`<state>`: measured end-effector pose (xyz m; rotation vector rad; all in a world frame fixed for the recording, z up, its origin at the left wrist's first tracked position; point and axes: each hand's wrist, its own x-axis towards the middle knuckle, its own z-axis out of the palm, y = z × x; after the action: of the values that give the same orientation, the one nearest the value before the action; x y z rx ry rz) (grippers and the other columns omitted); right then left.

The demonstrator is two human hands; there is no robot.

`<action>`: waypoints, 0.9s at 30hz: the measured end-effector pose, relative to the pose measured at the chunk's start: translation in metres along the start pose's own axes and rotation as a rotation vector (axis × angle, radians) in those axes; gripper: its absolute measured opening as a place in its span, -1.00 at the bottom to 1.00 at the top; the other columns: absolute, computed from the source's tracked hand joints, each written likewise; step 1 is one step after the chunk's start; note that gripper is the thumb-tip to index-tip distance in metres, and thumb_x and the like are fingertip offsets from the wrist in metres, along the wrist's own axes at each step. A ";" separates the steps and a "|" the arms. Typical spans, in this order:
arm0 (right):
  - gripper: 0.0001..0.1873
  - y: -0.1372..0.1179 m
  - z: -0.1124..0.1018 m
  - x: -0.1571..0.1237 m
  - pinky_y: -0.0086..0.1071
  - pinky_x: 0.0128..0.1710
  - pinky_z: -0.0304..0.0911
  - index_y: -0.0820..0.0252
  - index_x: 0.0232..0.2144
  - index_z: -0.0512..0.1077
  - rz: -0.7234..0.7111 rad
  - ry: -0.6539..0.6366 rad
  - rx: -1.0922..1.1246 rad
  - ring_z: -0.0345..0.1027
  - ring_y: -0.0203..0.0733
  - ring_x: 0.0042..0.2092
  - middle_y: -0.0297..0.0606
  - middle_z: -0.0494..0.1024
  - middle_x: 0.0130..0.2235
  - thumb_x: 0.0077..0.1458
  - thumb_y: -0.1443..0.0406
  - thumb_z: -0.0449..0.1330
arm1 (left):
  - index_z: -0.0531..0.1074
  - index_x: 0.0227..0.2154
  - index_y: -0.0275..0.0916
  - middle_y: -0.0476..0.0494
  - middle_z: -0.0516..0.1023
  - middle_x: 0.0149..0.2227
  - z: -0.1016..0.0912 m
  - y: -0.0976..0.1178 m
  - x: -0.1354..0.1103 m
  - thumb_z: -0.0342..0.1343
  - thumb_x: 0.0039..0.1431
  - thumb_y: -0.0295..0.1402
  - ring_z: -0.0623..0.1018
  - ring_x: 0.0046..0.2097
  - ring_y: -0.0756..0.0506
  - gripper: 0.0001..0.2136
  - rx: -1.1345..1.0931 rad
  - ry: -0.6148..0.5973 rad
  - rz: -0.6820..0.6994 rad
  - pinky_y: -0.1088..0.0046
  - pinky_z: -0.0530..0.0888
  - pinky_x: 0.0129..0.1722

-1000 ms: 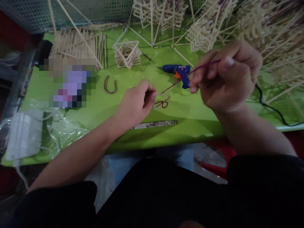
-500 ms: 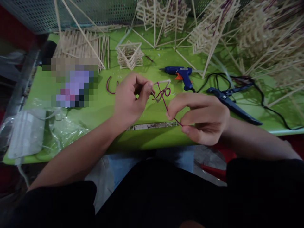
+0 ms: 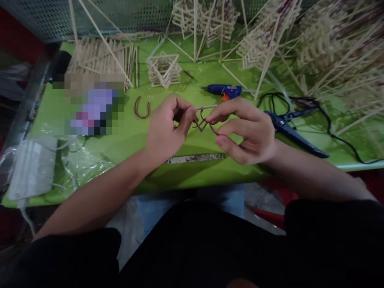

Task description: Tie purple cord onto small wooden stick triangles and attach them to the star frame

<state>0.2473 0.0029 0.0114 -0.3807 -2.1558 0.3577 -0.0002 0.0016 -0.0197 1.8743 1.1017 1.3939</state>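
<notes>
My left hand [image 3: 171,128] pinches the left corner of a small triangle of thin wooden sticks [image 3: 207,107], held just above the green table. A purple cord [image 3: 203,115] passes round the triangle's upper stick and crosses over itself. My right hand [image 3: 244,130] grips the cord's other part between thumb and fingers, close against the triangle, and hides its right corner. On the table left of my left hand lies a loose curved piece of purple cord [image 3: 136,110]. A blue glue gun [image 3: 223,89] with an orange trigger lies behind my right hand, partly covered by it.
Blue pliers-like cutters [image 3: 295,132] and a black cable [image 3: 330,120] lie at right. A stacked stick frame [image 3: 164,70] stands behind my hands, with larger ones [image 3: 258,44] farther back. Sticks [image 3: 99,56], a blurred-out object [image 3: 96,106] and a white adapter [image 3: 33,168] are at left.
My right hand has moved left and up toward the triangle, slackening the purple cord that was stretched toward me. My left hand has barely shifted. A red light shows on the glue gun.
</notes>
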 end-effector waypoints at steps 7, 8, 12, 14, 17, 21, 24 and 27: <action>-0.78 0.000 -0.001 0.001 0.14 -0.02 0.38 0.01 -0.23 0.60 0.226 -0.034 -0.299 0.41 0.08 -0.14 -0.11 0.51 -0.19 0.47 0.09 0.35 | 0.47 -0.19 -0.09 -0.02 0.65 -0.38 0.010 0.000 -0.006 0.25 0.62 0.08 0.62 -0.43 -0.09 -0.63 0.041 0.018 -0.009 0.30 0.46 -0.45; -0.76 0.000 -0.002 0.000 0.14 0.00 0.36 0.01 -0.24 0.60 0.245 -0.061 -0.315 0.40 0.07 -0.17 -0.14 0.50 -0.22 0.47 0.06 0.36 | 0.48 -0.20 -0.10 -0.03 0.65 -0.38 0.010 0.000 -0.007 0.26 0.62 0.05 0.62 -0.43 -0.09 -0.65 0.043 0.006 -0.026 0.30 0.46 -0.45; -0.71 0.003 0.001 -0.002 0.03 -0.04 0.26 0.01 -0.28 0.54 0.169 -0.123 -0.390 0.31 -0.03 -0.23 -0.24 0.46 -0.29 0.47 0.04 0.37 | 0.50 -0.19 -0.11 -0.06 0.69 -0.33 0.010 0.005 -0.008 0.26 0.64 -0.07 0.63 -0.38 -0.08 -0.73 0.019 -0.034 -0.088 0.31 0.51 -0.39; -0.67 0.002 0.004 -0.003 -0.02 -0.07 0.21 0.04 -0.31 0.46 0.123 -0.133 -0.450 0.27 -0.06 -0.25 -0.28 0.42 -0.30 0.48 0.05 0.35 | 0.49 -0.19 -0.11 -0.05 0.69 -0.33 0.010 0.006 -0.008 0.27 0.64 -0.10 0.61 -0.38 -0.06 -0.74 -0.004 -0.036 -0.101 0.32 0.50 -0.40; -0.59 -0.003 0.008 -0.002 0.01 0.01 0.21 0.07 -0.37 0.36 0.154 -0.176 -0.473 0.25 -0.07 -0.24 -0.30 0.39 -0.31 0.47 0.06 0.34 | 0.47 -0.19 -0.10 -0.03 0.68 -0.34 0.013 0.007 -0.008 0.27 0.65 -0.12 0.60 -0.40 -0.05 -0.74 -0.042 -0.031 -0.111 0.34 0.48 -0.42; -0.54 -0.008 0.011 0.000 0.09 0.10 0.21 0.10 -0.42 0.32 0.200 -0.177 -0.467 0.22 -0.08 -0.24 -0.30 0.34 -0.36 0.44 0.05 0.35 | 0.47 -0.19 -0.10 -0.02 0.67 -0.33 0.016 0.005 -0.009 0.26 0.67 -0.14 0.61 -0.38 -0.04 -0.75 -0.046 -0.035 -0.140 0.36 0.51 -0.40; -0.53 -0.007 0.011 -0.001 0.14 0.13 0.23 0.10 -0.45 0.34 0.236 -0.158 -0.488 0.24 -0.07 -0.24 -0.29 0.34 -0.38 0.41 0.05 0.38 | 0.48 -0.19 -0.10 -0.02 0.65 -0.34 0.016 0.005 -0.011 0.28 0.66 -0.15 0.61 -0.38 -0.03 -0.76 -0.048 -0.046 -0.149 0.36 0.51 -0.39; -0.49 -0.008 0.011 -0.002 0.19 0.17 0.22 0.10 -0.44 0.36 0.259 -0.093 -0.522 0.30 -0.05 -0.24 -0.29 0.38 -0.38 0.38 -0.01 0.46 | 0.50 -0.21 -0.12 -0.01 0.66 -0.36 0.014 0.008 -0.009 0.31 0.64 -0.17 0.59 -0.40 -0.03 -0.75 -0.101 -0.045 -0.202 0.36 0.47 -0.42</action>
<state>0.2382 -0.0065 0.0063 -0.9580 -2.2784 -0.0572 0.0145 -0.0095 -0.0222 1.6654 1.1420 1.2631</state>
